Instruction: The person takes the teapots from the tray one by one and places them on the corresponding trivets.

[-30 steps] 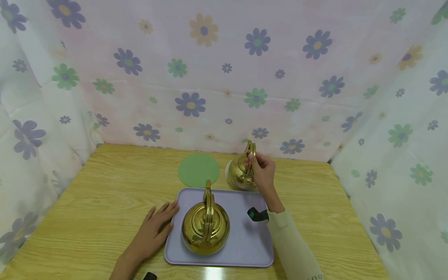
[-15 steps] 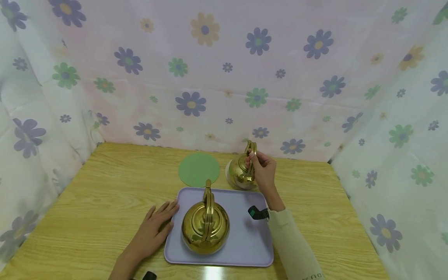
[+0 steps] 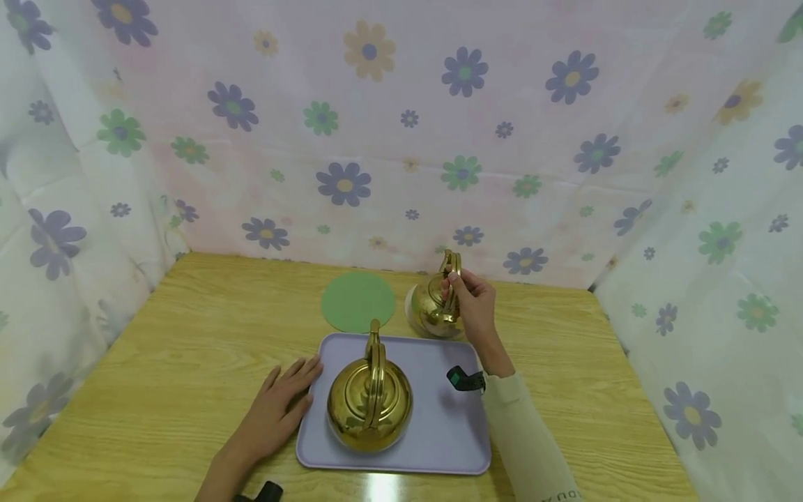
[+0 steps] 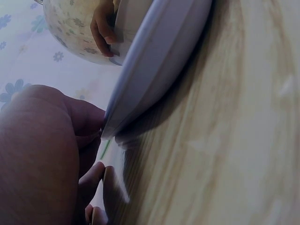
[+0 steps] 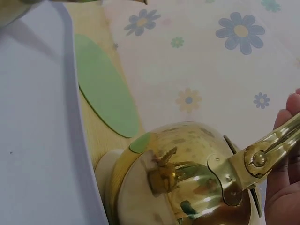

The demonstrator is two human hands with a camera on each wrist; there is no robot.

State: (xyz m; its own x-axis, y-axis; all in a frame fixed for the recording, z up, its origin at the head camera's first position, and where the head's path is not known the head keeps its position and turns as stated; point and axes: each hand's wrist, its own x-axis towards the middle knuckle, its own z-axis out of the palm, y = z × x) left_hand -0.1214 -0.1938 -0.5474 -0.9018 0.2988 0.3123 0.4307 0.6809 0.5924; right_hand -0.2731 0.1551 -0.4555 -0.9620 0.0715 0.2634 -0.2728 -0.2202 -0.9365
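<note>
Hardly anything has moved since half a second earlier: both kettles, the lavender tray [image 3: 439, 432] and the two hands keep the same places relative to one another, and only the head view has drifted a trifle.

The right hand [image 3: 475, 300] grips the upright handle [image 5: 281, 143] of the far gold kettle [image 3: 426, 307], fingers and thumb closed round it. That kettle is just beyond the tray's far rim, toward its right end. A pale round mat [image 5: 106, 168] peeps out beside the kettle's base, also just past the tray; whether the base rests on it cannot be told. The right forearm, in a cream sleeve [image 3: 527, 446], lies across the tray's right edge, and a black wrist device [image 3: 465, 380] hangs over the tray's right part.

The left hand [image 3: 279, 404] is at the tray's left side, palm down, its fingers extended and holding nothing; the fingertips touch the left rim. The left wrist view shows a digit against that rim.

The near gold kettle [image 3: 360, 411] stands upright on the tray's left half, its handle arched over the lid and its narrow spout reaching past the far rim. Beyond that rim, left of the far kettle, lies a round green mat [image 3: 357, 300]. Wood-grain table [image 3: 176, 390] surrounds the tray, and behind it hangs a flower-printed cloth [image 3: 401, 139].
</note>
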